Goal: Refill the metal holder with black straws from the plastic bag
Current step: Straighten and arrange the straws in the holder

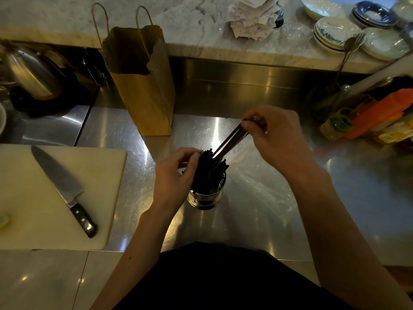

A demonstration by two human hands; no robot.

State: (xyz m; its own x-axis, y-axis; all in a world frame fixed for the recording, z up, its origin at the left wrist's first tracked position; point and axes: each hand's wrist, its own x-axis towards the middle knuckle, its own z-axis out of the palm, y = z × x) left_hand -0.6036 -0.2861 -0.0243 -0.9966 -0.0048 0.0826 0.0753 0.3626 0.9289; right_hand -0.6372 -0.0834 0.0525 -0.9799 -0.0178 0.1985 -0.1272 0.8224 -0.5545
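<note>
On our left a knife (63,189) lies on a cutting board (26,198), with a paper bag (143,86) standing behind. At the middle of the steel tabletop (257,231), the metal holder (206,194) stands packed with black straws (204,166). Our left hand (176,177) closes its grip around that bundle's tops. Our right hand (274,137) pinches a few straws, their lower ends inside the holder. The clear plastic bag (261,184) lies flat, just right of the holder.

Looks like a restaurant or bar kitchen: steel worktop (257,222), marble counter (201,32) with stacked plates (335,33) and paper receipts (252,16), cutting board (29,198) with chef knife (64,189), metal kettle (31,72).
</note>
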